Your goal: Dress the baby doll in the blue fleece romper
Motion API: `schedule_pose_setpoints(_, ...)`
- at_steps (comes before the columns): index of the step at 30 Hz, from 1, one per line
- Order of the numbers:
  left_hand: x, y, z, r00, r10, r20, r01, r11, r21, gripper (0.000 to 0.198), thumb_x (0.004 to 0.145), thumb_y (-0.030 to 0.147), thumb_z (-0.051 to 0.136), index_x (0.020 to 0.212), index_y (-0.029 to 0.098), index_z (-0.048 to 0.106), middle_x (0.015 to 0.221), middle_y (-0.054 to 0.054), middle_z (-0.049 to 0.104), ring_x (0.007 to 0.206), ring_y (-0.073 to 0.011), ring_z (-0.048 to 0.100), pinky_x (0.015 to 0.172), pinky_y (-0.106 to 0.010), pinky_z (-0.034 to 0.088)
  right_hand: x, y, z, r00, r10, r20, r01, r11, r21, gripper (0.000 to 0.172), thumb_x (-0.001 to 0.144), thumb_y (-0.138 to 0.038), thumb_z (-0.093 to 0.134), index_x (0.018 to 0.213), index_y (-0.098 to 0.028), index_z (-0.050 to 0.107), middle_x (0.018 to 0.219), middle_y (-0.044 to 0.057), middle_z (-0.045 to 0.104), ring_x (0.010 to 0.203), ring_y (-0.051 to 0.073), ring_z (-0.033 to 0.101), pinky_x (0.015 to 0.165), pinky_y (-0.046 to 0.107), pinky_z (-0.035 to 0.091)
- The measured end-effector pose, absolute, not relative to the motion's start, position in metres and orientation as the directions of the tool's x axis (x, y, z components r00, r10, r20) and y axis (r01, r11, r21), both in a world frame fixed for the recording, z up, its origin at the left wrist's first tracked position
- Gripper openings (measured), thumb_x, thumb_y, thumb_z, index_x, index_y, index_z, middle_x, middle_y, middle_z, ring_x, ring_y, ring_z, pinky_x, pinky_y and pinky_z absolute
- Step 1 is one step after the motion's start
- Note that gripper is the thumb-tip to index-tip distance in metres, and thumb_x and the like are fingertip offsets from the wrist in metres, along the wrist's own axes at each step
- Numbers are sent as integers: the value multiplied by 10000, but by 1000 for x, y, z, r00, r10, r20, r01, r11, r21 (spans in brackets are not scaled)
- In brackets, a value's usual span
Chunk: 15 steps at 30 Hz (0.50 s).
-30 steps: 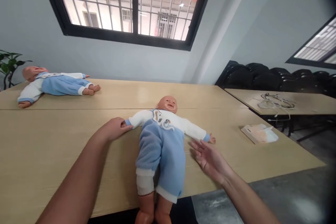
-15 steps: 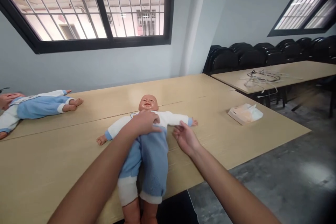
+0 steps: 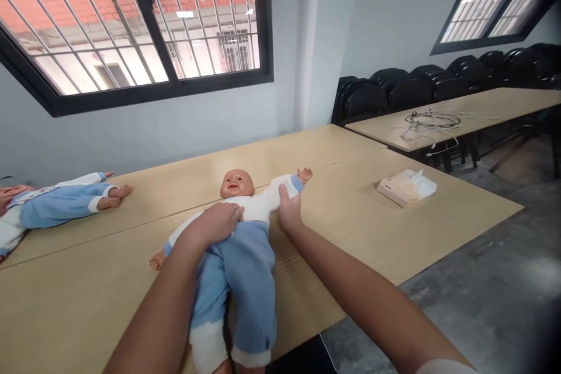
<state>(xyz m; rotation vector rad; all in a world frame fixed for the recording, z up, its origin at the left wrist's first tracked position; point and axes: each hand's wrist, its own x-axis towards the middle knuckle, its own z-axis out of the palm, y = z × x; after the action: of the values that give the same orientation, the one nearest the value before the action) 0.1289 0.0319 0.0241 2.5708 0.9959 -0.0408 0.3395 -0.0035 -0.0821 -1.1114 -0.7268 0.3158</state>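
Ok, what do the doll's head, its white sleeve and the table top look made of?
Doll's head: glossy moulded plastic or vinyl, by its sheen. White sleeve, gripped by the right hand: soft fleece-like fabric, matte, fuzzy. Table top: probably wood-look laminate, smooth, faint grain lines.

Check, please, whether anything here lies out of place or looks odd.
The baby doll lies with its legs past the near edge of the table, while the left hand rests on its chest and the right hand grips its raised arm. On the far table, cables lie in a loose tangle.
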Motion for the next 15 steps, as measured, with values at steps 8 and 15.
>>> schedule_pose_setpoints(8,113,43,33,820,536,-201,547,-632,548,365,826,343,632,1173,268,716,1151,-34,755,1031,-253,674,875,-322,493,344,-2,-98,698,577,424,205,406,-890,891,930,-597,592,1632,-172,245,1750,156,183,1583,245,298,1283,425,297)
schedule_pose_setpoints(15,139,47,10,780,564,270,433,-799,418,374,823,132,484,1153,223,636,1251,-82,665,1185,-262,606,975,-367,493,342,-3,-85,642,567,516,266,466,-844,846,957,-550,599,1647,-221,236,1775,87,103,1644,231,111,1317,445,224)
